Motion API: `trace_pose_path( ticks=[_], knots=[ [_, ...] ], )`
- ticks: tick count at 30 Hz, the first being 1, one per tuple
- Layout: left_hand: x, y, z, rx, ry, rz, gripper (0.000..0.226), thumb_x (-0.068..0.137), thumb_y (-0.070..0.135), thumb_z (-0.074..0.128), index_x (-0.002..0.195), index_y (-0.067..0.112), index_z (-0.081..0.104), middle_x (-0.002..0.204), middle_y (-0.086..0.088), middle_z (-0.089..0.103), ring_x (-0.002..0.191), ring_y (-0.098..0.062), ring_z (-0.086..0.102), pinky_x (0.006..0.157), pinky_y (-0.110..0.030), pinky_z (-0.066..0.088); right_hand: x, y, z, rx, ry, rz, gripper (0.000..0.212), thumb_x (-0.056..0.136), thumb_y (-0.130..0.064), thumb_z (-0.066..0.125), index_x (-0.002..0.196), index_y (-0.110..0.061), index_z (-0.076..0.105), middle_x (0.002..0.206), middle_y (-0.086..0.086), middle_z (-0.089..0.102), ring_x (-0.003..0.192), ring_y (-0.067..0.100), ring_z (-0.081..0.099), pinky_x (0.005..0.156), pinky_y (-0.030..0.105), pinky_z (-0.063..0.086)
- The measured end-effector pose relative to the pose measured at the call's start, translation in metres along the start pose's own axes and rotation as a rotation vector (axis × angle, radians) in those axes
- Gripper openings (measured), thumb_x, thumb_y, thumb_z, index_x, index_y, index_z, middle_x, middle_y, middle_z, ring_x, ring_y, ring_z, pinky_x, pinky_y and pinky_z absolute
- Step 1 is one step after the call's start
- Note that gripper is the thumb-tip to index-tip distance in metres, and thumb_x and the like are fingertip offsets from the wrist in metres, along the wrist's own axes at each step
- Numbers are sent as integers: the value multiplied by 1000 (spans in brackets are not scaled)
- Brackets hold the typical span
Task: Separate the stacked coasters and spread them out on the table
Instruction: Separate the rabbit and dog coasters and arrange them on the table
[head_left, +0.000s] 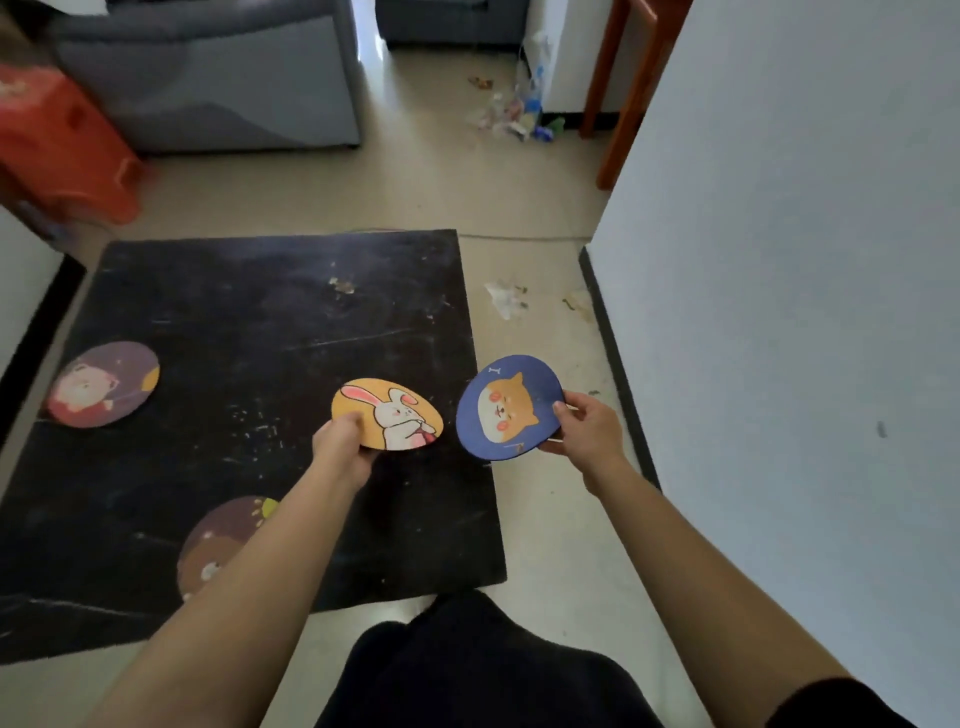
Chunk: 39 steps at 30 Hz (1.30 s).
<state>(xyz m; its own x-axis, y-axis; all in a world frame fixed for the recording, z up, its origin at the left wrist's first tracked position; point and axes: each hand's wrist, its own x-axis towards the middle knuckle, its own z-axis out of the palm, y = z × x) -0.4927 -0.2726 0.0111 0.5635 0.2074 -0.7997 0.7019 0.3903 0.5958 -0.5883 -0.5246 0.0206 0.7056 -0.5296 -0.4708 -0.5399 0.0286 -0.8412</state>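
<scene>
Pale tiled floor (415, 197) runs back to a grey sofa (208, 83) and an orange stool (67, 145), with a white wall (779, 260) close on the right and scraps of litter beyond. Low in the middle lies the black, scuffed surface (270, 312), square and broad, its right edge just under the person's reach.

Two coasters already lie flat on it: a purple coaster (104, 384) near the left edge, and a brown bear coaster (223, 535) near the front, partly hidden by the left forearm. The left hand (343, 441) pinches the yellow rabbit coaster (389, 413) by its near rim, above the surface's right-centre. The right hand (587, 423) grips the blue dog coaster (509, 408) at its right rim, tilted, hanging past the surface's right edge over the floor.

The pair looks freshly parted, so the step in hand is likely the laying down. Done well, each goes flat with a clear gap from its neighbours; the rabbit could drop almost where it hovers. The dog one needs carrying leftward first, since it would land on the floor from here. Open room is plentiful across the far half and centre; the wall crowds the right elbow.
</scene>
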Motion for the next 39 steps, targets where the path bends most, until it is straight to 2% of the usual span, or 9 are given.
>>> trace_pose_path(
  ticks=[7, 11, 16, 21, 26, 30, 32, 34, 39],
  knots=[
    [68, 12, 14, -423, 90, -105, 43, 101, 9, 42, 144, 11, 44, 144, -16, 54, 127, -33, 55, 95, -48, 51, 69, -39, 35, -182, -168, 13, 35, 101, -14, 51, 134, -3, 55, 111, 12, 68, 92, 28, 68, 54, 23, 57],
    [82, -22, 35, -158, 31, -212, 53, 103, 26, 44, 152, 14, 31, 153, -16, 42, 138, -34, 45, 106, -51, 44, 113, -47, 63, -239, -379, 49, 34, 101, -14, 52, 133, -4, 55, 105, 13, 69, 86, 28, 69, 58, 29, 60],
    [81, -50, 72, 68, -41, -128, 27, 100, 25, 53, 122, 12, 63, 122, -8, 68, 107, -24, 65, 80, -38, 55, 184, -48, 92, -398, -689, 31, 21, 101, -14, 53, 118, -14, 64, 99, 9, 71, 82, 24, 70, 64, 35, 62],
    [89, -75, 104, 102, 361, -34, 28, 95, -1, 53, 119, 3, 65, 104, -14, 69, 90, -29, 67, 73, -40, 59, 245, -41, 125, -750, -961, -163, 25, 92, -23, 50, 103, -16, 72, 87, 8, 73, 83, 30, 69, 76, 50, 61],
    [95, -92, 127, 74, 725, -80, 25, 88, 1, 63, 111, 2, 68, 97, -14, 69, 81, -27, 67, 75, -42, 61, 272, -41, 146, -994, -1118, -464, 30, 94, -13, 46, 111, -17, 70, 74, -5, 57, 76, 21, 49, 70, 30, 41],
    [97, -98, 131, 8, 863, -83, 17, 87, 6, 68, 104, 6, 70, 96, -12, 69, 73, -21, 66, 68, -35, 60, 285, -39, 158, -1080, -1126, -644, 18, 91, -12, 51, 80, -15, 64, 71, 10, 49, 72, 28, 42, 67, 31, 34],
    [98, -101, 131, -7, 905, -66, 15, 87, 8, 69, 101, 9, 70, 94, -9, 69, 71, -18, 65, 66, -33, 59, 288, -42, 165, -1120, -1153, -684, 16, 91, -15, 57, 100, -16, 70, 86, 15, 65, 82, 34, 58, 71, 33, 44],
    [97, -103, 132, -25, 933, -53, 18, 87, 7, 69, 105, 8, 71, 91, -5, 67, 77, -20, 66, 67, -32, 59, 289, -47, 167, -1134, -1160, -688, 38, 92, -20, 64, 129, -16, 61, 106, 9, 72, 102, 26, 65, 87, 36, 52],
    [97, -109, 134, -20, 962, -29, 19, 89, 8, 68, 108, 8, 71, 90, -3, 67, 82, -22, 69, 75, -38, 61, 292, -47, 169, -1116, -1159, -698, 39, 91, -21, 68, 129, -16, 62, 100, 4, 75, 99, 22, 68, 85, 30, 51]
  ],
)
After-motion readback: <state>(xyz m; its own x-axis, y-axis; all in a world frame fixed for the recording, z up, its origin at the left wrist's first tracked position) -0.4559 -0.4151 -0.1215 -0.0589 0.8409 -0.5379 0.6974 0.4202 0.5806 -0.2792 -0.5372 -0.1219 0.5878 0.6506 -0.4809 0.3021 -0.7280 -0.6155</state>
